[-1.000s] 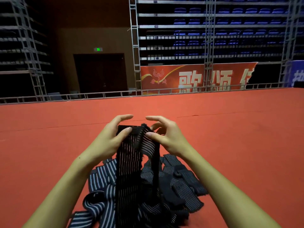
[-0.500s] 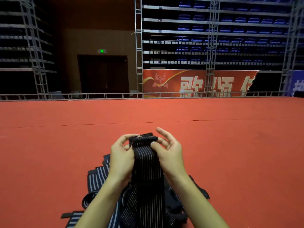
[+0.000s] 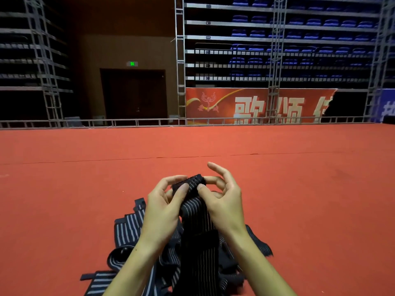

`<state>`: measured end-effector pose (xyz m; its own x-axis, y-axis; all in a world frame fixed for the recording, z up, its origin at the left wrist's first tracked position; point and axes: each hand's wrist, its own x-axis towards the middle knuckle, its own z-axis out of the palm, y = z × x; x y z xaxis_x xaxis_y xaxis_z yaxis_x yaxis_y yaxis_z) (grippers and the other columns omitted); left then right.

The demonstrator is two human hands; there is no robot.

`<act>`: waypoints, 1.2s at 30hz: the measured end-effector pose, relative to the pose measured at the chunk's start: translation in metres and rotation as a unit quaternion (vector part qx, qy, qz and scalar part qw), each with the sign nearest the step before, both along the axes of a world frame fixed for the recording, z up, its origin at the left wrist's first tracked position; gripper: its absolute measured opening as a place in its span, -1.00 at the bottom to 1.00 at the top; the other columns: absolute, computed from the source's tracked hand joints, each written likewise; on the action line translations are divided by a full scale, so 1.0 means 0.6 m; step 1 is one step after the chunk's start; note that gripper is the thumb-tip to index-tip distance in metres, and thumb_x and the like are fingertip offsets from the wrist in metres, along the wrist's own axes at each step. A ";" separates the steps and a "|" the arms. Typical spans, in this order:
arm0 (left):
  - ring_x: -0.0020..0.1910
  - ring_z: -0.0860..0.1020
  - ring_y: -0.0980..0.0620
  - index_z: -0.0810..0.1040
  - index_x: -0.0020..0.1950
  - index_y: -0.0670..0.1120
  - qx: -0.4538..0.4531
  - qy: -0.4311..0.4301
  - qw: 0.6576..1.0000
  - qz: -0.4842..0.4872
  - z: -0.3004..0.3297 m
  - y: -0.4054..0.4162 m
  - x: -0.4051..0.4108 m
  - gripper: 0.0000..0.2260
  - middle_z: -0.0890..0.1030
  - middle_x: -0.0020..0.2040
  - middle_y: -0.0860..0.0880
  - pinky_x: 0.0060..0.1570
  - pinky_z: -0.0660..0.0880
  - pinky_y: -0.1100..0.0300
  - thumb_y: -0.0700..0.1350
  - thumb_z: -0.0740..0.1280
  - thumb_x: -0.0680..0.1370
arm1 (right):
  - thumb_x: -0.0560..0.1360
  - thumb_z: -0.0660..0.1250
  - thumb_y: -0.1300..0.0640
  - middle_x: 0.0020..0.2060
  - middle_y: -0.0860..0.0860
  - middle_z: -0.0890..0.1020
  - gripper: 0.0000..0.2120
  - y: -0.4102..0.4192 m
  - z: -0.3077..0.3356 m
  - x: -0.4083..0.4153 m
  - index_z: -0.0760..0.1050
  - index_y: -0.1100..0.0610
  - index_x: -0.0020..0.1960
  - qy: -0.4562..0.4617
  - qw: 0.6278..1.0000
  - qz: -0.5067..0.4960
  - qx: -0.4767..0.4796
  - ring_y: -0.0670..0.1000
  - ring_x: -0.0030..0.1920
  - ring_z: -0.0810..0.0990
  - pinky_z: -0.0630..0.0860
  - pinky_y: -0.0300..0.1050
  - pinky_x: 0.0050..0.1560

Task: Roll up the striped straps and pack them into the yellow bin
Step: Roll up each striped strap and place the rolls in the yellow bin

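I hold one black strap with thin white stripes (image 3: 195, 214) upright in front of me. Its top end is curled into a small roll (image 3: 189, 183). My left hand (image 3: 164, 208) pinches that roll from the left, thumb on the near side and fingers behind. From the right, my right hand (image 3: 224, 201) pinches it with thumb and forefinger, its other fingers spread. The strap's tail hangs down between my forearms. Under them a loose pile of striped straps (image 3: 130, 229) lies on the red floor. No yellow bin is in view.
Red carpet (image 3: 299, 189) stretches all around the pile. A low metal rail (image 3: 149, 121) borders its far edge. Beyond stand scaffold towers, a red banner (image 3: 256, 105), a dark door and rows of blue seats.
My hands have drawn together on the strap's top end, which has gone from a flat fold to a small roll. The view has tilted up slightly.
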<state>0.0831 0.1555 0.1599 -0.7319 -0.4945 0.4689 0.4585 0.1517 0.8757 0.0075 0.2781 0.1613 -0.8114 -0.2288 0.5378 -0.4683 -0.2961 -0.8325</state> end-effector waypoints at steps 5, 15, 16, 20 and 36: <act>0.04 0.78 -0.01 0.67 0.19 -0.08 -0.058 0.000 0.998 0.019 -0.005 -0.006 0.003 -0.88 0.80 0.00 -0.05 0.07 0.70 0.07 -0.22 0.38 0.70 | 0.56 0.56 0.08 -0.03 -0.15 0.78 -0.62 0.021 0.006 -0.016 0.56 -0.16 0.30 0.081 0.992 -0.038 0.093 -0.06 0.18 0.71 0.58 0.13 0.29; -0.07 0.78 -0.03 0.70 0.10 -0.13 -0.019 0.039 0.999 0.025 -0.002 -0.012 0.004 -0.91 0.79 -0.06 -0.12 -0.11 0.67 0.20 -0.25 0.41 0.67 | 0.54 0.59 0.12 -0.23 0.01 0.71 -0.51 0.026 -0.005 -0.031 0.50 -0.09 0.39 0.082 0.989 0.037 0.118 -0.10 -0.21 0.67 0.55 -0.07 -0.09; -0.08 0.78 -0.03 0.70 0.09 -0.12 -0.012 0.042 0.999 0.030 -0.002 -0.014 0.001 -0.92 0.79 -0.06 -0.12 -0.11 0.67 0.18 -0.25 0.41 0.67 | 0.54 0.59 0.12 -0.23 0.00 0.71 -0.48 0.025 -0.006 -0.031 0.48 -0.08 0.42 0.086 0.986 0.045 0.133 -0.10 -0.21 0.67 0.56 -0.06 -0.07; -0.06 0.77 -0.01 0.70 0.09 -0.13 -0.026 0.050 0.998 0.036 -0.001 -0.012 -0.003 -0.92 0.79 -0.05 -0.11 -0.08 0.66 0.20 -0.25 0.42 0.66 | 0.55 0.58 0.11 -0.14 -0.03 0.75 -0.42 0.022 -0.001 -0.028 0.44 -0.10 0.49 0.111 0.986 0.018 0.123 -0.07 -0.09 0.73 0.63 0.02 0.11; 0.02 0.75 -0.13 0.71 0.23 -0.07 0.072 -0.013 0.995 -0.065 0.019 -0.016 0.002 -0.75 0.78 0.08 -0.20 0.06 0.66 -0.04 0.00 0.28 0.74 | 0.59 0.52 0.21 -0.07 0.06 0.74 -0.44 0.007 0.011 -0.002 0.41 -0.08 0.49 0.049 0.998 0.023 0.028 -0.03 -0.32 0.65 0.57 -0.18 -0.29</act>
<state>0.0841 0.1461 0.1713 -0.8057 -0.4549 0.3794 0.4421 -0.0355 0.8963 0.0064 0.2822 0.1681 -0.7435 -0.2964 0.5995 -0.5357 -0.2725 -0.7992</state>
